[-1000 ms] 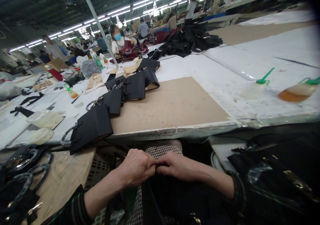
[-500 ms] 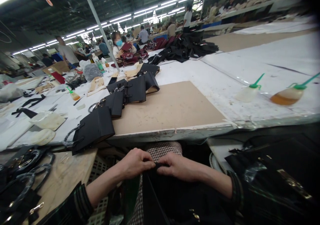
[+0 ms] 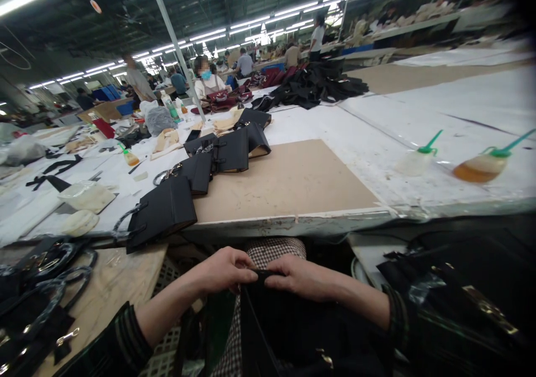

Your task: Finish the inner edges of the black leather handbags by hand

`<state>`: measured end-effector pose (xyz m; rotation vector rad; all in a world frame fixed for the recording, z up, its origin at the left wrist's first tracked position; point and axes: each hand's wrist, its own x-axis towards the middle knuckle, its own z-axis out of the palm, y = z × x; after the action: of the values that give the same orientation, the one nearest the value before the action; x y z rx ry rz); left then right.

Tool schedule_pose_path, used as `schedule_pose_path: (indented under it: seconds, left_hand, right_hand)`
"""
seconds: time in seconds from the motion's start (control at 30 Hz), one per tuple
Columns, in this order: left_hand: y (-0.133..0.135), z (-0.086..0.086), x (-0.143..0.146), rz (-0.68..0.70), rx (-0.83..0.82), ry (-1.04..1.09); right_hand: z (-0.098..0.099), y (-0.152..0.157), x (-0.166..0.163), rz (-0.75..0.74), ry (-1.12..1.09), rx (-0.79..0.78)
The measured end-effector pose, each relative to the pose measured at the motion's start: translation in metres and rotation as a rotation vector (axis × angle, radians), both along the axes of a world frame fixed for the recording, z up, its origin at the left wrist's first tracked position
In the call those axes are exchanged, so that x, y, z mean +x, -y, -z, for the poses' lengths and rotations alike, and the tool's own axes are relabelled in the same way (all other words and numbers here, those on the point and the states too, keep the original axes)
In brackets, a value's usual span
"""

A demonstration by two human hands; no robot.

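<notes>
A black handbag (image 3: 310, 332) with a gold-coloured clasp rests on my lap, over checked cloth (image 3: 276, 249). My left hand (image 3: 228, 268) pinches the bag's top edge near its corner, thumb and fingers pressed together. Just to its right, my right hand (image 3: 295, 276) grips the same edge between thumb and curled fingers. A narrow stretch of the edge shows between both thumbs. The lower part of the bag is too dark to make out well.
Several finished-looking black bags (image 3: 163, 209) stand along the table (image 3: 335, 215) at left. Two squeeze bottles with green spouts, one with amber liquid (image 3: 481, 167), stand at right. More black bags lie on a low board (image 3: 121, 276) and on my right (image 3: 469, 287). A masked co-worker (image 3: 207, 81) sits across.
The view has shifted slightly, so the table's things appear a little further right and lower. My hands keep hold of the bag's edge, with the left wrist slightly moved.
</notes>
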<state>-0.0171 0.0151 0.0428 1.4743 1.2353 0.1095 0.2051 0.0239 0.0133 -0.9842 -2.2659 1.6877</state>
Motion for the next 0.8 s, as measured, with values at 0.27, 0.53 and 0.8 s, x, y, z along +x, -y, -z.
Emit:
schedule_pose_path:
  seconds: [0.27, 0.53, 0.8]
  left_hand:
    - [0.013, -0.013, 0.001, 0.102, 0.415, -0.294]
    - [0.016, -0.015, 0.002, 0.052, 0.440, -0.100]
    - [0.020, -0.013, 0.005, -0.107, 0.335, 0.087]
  right_hand:
    - [0.002, -0.002, -0.007, -0.030, 0.067, 0.133]
    - [-0.019, -0.009, -0.011, -0.174, 0.251, 0.365]
    - [-0.067, -0.023, -0.027, -0.038, 0.589, 0.669]
